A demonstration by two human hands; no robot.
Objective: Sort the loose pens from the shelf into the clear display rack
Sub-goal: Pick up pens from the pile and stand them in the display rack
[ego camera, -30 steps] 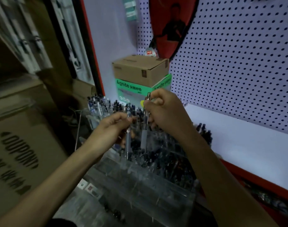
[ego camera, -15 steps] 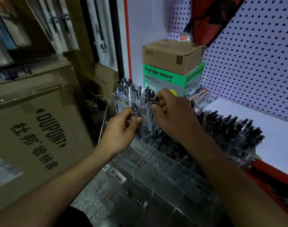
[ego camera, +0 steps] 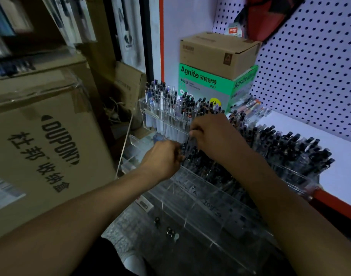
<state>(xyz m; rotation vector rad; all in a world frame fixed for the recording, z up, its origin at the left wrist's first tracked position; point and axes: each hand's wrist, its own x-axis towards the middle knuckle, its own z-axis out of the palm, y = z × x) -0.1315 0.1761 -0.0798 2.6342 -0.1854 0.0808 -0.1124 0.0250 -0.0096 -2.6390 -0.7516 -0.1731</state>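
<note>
Nearest, two bare forearms reach forward over the clear display rack [ego camera: 206, 198], whose front compartments hold little. The left hand [ego camera: 162, 156] has its fingers curled, its grip pinching a dark pen [ego camera: 184, 148] just above a middle row of the rack. The right hand [ego camera: 214, 136] is close beside it, fingers curled onto the same cluster of pens; whether its grip holds one cannot be told. Behind them, rows of pens [ego camera: 286, 148] stand upright in the rack. Farther back, a cardboard box [ego camera: 216, 52] sits on a green box [ego camera: 208, 82] against the pegboard [ego camera: 310, 66].
</note>
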